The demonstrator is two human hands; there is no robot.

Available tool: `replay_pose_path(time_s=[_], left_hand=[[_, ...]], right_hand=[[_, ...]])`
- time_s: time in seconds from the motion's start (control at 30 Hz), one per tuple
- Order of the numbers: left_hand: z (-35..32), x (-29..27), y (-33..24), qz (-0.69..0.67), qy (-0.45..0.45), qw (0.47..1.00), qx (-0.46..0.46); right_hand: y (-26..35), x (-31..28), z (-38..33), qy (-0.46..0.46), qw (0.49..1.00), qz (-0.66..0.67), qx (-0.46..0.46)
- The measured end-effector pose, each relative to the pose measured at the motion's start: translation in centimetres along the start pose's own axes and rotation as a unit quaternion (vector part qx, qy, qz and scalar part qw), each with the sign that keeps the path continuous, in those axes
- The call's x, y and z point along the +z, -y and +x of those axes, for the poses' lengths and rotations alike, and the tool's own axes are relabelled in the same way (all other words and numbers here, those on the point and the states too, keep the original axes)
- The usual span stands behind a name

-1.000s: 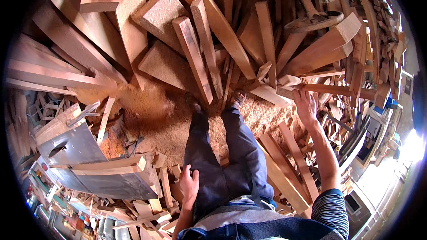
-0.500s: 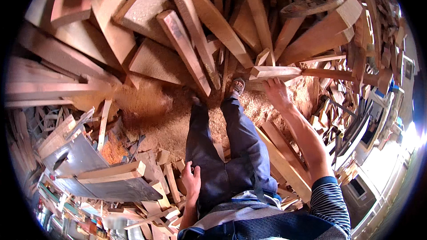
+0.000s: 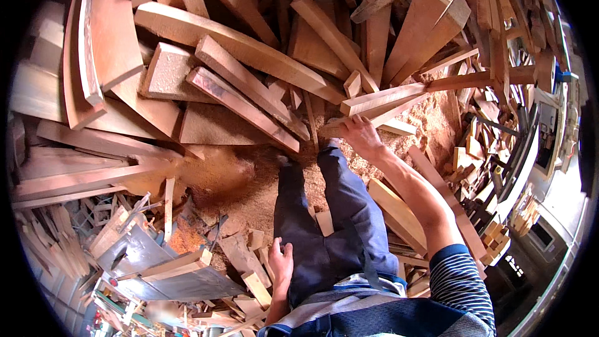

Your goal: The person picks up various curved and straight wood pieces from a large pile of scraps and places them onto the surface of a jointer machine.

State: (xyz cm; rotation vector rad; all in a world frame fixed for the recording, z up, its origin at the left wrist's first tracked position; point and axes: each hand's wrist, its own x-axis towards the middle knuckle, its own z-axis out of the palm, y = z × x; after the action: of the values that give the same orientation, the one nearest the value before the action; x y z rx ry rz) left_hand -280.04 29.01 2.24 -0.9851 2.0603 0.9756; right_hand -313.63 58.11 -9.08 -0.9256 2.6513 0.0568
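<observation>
My right hand (image 3: 362, 135) reaches forward, its fingers closed over a short wooden board (image 3: 334, 128) just beyond my right foot. The board's near end sticks out left of my fingers; part of it lies hidden under the hand. Right above it, a squared wooden piece (image 3: 387, 98) slants up to the right. My left hand (image 3: 282, 263) hangs beside my left thigh, holding nothing, with its thumb and fingers loosely apart.
Heaped planks and a long beam (image 3: 240, 47) lean ahead of me. Sawdust (image 3: 249, 181) covers the ground by my feet. At the lower left stands a metal sheet-topped machine (image 3: 140, 256) with wood on it. Scrap wood (image 3: 474, 156) is piled to the right.
My view has shifted, and the right hand has moved left along the wood, from the pieces' right part to the board's near end. The left hand stays by my thigh.
</observation>
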Motion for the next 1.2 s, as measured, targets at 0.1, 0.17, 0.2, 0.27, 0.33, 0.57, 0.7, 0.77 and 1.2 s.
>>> replay_pose_path(time_s=[0.1, 0.17, 0.2, 0.27, 0.33, 0.57, 0.7, 0.77, 1.2], left_hand=[[0.2, 0.7, -0.4, 0.004, 0.007, 1.000, 0.002], [0.5, 0.8, -1.6, 0.008, 0.018, 1.000, 0.004], [0.6, 1.0, -2.0, 0.007, 0.024, 1.000, 0.003], [1.0, 1.2, -3.1, -0.025, 0.034, 0.999, 0.002], [2.1, 1.1, -3.2, -0.039, 0.035, 0.996, 0.067], [2.3, 0.4, -8.6, -0.061, 0.061, 0.987, 0.135], [3.7, -0.1, -9.7, -0.068, 0.045, 0.978, 0.190], [3.8, -0.2, -10.3, -0.081, 0.034, 0.972, 0.216], [3.4, -5.4, -16.3, -0.120, 0.023, 0.924, 0.361]], right_hand=[[-1.3, -3.0, -2.7, -0.002, 1.000, 0.024, 0.018], [-3.1, -5.0, -6.3, 0.008, 0.999, 0.016, 0.046], [-4.1, -6.3, -8.4, 0.015, 0.998, 0.022, 0.062], [-6.0, -8.1, -13.2, 0.039, 0.992, 0.014, 0.120], [-7.1, -10.2, -18.9, 0.058, 0.974, 0.015, 0.216], [-10.3, -17.6, -31.4, -0.120, 0.878, 0.062, 0.460], [-10.2, -25.2, -34.6, -0.222, 0.855, 0.037, 0.467], [-10.8, -28.6, -36.1, -0.264, 0.826, 0.112, 0.485], [2.2, -46.2, -29.0, -0.229, 0.864, 0.224, 0.388]])
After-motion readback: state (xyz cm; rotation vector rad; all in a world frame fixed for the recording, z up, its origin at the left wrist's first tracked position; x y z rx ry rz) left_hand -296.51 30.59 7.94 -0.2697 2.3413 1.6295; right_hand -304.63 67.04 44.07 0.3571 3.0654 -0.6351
